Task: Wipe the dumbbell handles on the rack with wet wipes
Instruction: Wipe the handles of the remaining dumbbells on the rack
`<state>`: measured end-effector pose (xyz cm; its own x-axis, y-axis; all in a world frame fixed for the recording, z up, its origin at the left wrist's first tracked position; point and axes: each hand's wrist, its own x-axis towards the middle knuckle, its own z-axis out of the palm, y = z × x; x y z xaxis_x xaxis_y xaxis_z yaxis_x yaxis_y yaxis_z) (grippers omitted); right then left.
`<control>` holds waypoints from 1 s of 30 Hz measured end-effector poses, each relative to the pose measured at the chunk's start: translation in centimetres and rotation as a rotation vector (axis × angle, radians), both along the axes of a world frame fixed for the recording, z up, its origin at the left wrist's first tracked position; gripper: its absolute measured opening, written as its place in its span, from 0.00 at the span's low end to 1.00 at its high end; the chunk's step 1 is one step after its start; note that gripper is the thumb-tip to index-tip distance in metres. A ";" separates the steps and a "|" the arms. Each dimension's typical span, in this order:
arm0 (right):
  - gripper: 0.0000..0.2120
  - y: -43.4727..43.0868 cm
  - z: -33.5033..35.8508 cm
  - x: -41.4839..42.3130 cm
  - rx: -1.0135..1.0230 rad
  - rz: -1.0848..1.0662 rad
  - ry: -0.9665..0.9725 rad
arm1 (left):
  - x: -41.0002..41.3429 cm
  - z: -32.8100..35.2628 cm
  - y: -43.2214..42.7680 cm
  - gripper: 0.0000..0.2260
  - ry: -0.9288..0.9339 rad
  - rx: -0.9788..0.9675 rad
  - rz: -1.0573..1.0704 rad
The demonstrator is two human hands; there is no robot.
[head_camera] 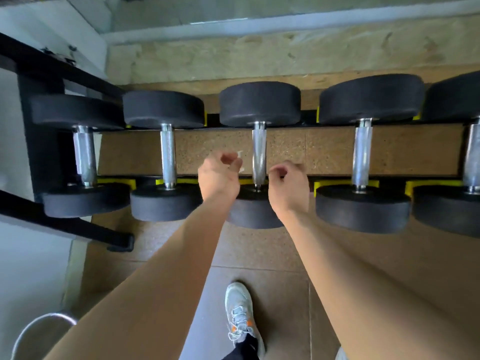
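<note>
Rack (39, 157): black frame, yellow cradles on the front and back rails. Five dumbbells lie across it, with the fifth cut off at the right edge of the view. All handles bridge the open gap between the rails.

Middle dumbbell (259, 103): its near head sits on the front rail, partly hidden under both wrists. Its handle (259, 152) is bare, knurled steel, with nothing touching it yet.

Hands: one on each side of that handle, near its front end and just clear of it.
- Left hand (219, 178): fingers curled, pinching a small white scrap (242, 166), most likely the wet wipe. It's bunched and blurred.
- Right hand (289, 185): fingers curled, thumb to forefinger. Can't tell if it holds anything.

Risks, my read:
- The near head could get shoved off its front cradle while scrubbing. A shoe (240, 313) is on the floor (259, 253) straight below, so a drop would hit the foot. Wipe along the bar and don't pull toward the front rail.
- The wipe is bunched small, so it contacts the bar in patches. The underside and collar ends could get missed.
- The knurling may snag or shred a thin wet wipe and leave lint on the bar.
- A loose pinch could drop the wipe through the rail gap to the floor.
- Wiped and unwiped handles look identical, so one is easy to skip. Work from one end of the rack to the other.
</note>
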<state>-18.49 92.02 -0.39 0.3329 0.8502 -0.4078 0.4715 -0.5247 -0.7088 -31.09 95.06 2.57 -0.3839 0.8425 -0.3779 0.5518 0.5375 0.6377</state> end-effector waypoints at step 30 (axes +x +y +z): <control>0.13 -0.4 -1.4 -1.2 0.098 -0.226 -0.083 | 0.1 -3.7 3.9 0.04 -0.297 -0.051 -0.067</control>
<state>-19.71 91.58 -1.77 0.5476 0.7846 -0.2907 0.4086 -0.5539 -0.7254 -30.96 98.99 -1.17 -0.1946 0.8391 -0.5079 0.3802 0.5419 0.7495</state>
